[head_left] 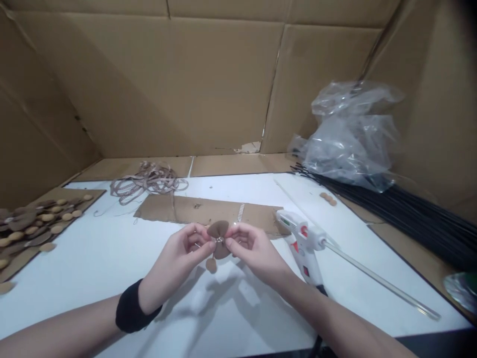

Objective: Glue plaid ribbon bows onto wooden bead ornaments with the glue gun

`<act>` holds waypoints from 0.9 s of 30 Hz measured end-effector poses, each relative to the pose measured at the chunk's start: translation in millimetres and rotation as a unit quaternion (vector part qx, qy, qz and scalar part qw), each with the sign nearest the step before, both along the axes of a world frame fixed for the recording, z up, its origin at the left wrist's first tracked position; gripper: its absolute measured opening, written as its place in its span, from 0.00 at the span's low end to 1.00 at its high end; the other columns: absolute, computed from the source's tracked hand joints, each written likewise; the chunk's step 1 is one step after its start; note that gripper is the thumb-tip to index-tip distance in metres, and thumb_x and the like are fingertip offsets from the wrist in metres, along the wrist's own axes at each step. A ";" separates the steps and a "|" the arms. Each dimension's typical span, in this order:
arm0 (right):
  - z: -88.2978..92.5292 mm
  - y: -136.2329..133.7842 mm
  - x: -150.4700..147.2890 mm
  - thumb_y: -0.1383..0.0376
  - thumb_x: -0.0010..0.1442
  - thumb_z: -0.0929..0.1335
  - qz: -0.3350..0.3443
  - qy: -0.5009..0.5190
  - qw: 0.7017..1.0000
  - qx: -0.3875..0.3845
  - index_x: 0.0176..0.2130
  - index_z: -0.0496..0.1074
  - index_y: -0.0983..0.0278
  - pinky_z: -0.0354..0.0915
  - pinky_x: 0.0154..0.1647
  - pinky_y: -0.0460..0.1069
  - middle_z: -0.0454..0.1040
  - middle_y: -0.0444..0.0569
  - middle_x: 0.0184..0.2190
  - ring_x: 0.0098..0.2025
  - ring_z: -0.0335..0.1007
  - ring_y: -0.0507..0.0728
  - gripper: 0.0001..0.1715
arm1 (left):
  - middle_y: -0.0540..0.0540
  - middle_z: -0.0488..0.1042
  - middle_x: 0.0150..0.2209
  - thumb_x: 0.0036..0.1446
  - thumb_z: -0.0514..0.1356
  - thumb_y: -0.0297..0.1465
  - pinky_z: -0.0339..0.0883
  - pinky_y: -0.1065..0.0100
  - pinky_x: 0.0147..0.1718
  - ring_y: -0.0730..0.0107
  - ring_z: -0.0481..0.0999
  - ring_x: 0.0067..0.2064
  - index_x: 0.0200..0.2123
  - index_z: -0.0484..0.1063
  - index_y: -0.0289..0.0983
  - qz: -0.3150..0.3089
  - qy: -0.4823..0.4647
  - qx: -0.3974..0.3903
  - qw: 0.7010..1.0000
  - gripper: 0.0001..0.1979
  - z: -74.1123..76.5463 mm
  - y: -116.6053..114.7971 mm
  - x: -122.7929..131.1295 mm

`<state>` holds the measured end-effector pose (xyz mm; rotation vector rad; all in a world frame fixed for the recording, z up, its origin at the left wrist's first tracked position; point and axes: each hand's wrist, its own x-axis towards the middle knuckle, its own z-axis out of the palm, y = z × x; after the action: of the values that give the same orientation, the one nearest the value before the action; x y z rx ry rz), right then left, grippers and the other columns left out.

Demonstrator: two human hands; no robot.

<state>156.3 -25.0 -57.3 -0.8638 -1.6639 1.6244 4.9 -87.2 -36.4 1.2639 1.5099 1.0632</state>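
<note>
My left hand (182, 253) and my right hand (250, 249) meet over the white table (112, 258), fingertips pinched together on a small brown fabric bow (218, 231) with a shiny band at its middle. Both hands grip it from either side, a little above the table. A small brown oval pad (210, 264) lies just under the bow. A black wristband (130, 311) sits on my left wrist.
A white glue gun (306, 242) with a long clear glue stick (380, 281) lies right of my hands. Brown cardboard strip (208, 210), coiled ribbon (149, 181), several brown pads (33, 226) at left, black sticks (417, 214), plastic bag (354, 134), cardboard walls around.
</note>
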 end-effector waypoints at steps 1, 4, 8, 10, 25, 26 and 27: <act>-0.7 0.4 0.4 0.66 0.50 0.66 -0.009 -0.002 1.000 0.000 0.30 0.66 0.66 0.61 0.32 0.46 0.67 0.44 0.26 0.30 0.65 0.51 0.05 | 0.54 0.68 0.23 0.52 0.57 0.35 0.58 0.72 0.25 0.73 0.68 0.24 0.34 0.59 0.38 -0.002 -0.004 0.005 1.000 0.10 -0.1 0.7 -0.4; -1.7 1.9 1.2 0.66 0.50 0.66 -0.024 -0.005 1.000 0.006 0.30 0.66 0.66 0.61 0.32 0.46 0.67 0.44 0.26 0.29 0.64 0.51 0.04 | 0.53 0.68 0.23 0.53 0.55 0.36 0.59 0.71 0.27 0.72 0.67 0.26 0.39 0.59 0.39 -0.036 0.066 0.027 0.997 0.11 0.0 4.9 -2.4; -0.1 1.5 1.7 0.67 0.51 0.65 -0.025 0.004 1.000 0.008 0.30 0.66 0.65 0.62 0.32 0.46 0.67 0.44 0.26 0.29 0.66 0.50 0.02 | 0.54 0.58 0.20 0.52 0.55 0.36 0.53 0.71 0.24 0.73 0.59 0.24 0.21 0.59 0.37 -0.039 0.233 0.071 0.969 0.13 1.2 11.5 -4.7; 0.9 0.1 1.8 0.67 0.51 0.65 -0.019 0.014 1.000 0.010 0.30 0.65 0.65 0.62 0.32 0.46 0.68 0.44 0.26 0.30 0.68 0.51 0.02 | 0.54 0.57 0.21 0.52 0.55 0.36 0.52 0.71 0.25 0.72 0.59 0.26 0.19 0.58 0.37 -0.021 0.268 0.087 0.959 0.14 1.8 14.3 -4.5; 1.2 -0.4 4.3 0.66 0.47 0.67 -0.095 -0.049 0.994 -0.012 0.30 0.68 0.67 0.65 0.30 0.49 0.73 0.47 0.24 0.28 0.71 0.55 0.07 | 0.51 0.70 0.25 0.53 0.54 0.35 0.55 0.72 0.29 0.68 0.66 0.30 0.25 0.72 0.37 -0.144 0.215 0.028 0.966 0.11 11.1 18.7 5.2; 1.3 -1.0 4.5 0.66 0.47 0.67 -0.093 -0.048 0.994 -0.011 0.30 0.68 0.67 0.65 0.30 0.49 0.73 0.47 0.24 0.28 0.71 0.55 0.07 | 0.51 0.71 0.26 0.53 0.54 0.34 0.56 0.72 0.30 0.69 0.66 0.31 0.26 0.72 0.37 -0.160 0.202 0.018 0.966 0.11 11.8 19.2 4.8; 1.1 -1.4 4.6 0.66 0.47 0.66 -0.091 -0.044 0.995 -0.010 0.30 0.68 0.67 0.65 0.29 0.48 0.73 0.47 0.23 0.28 0.70 0.54 0.07 | 0.51 0.71 0.27 0.53 0.54 0.34 0.57 0.72 0.30 0.69 0.67 0.31 0.26 0.72 0.37 -0.170 0.187 0.008 0.967 0.10 12.1 19.6 4.4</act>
<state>160.9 -26.4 -56.2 -1.0793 -1.5787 1.4999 9.3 -67.6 -24.3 1.7351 1.4799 0.6365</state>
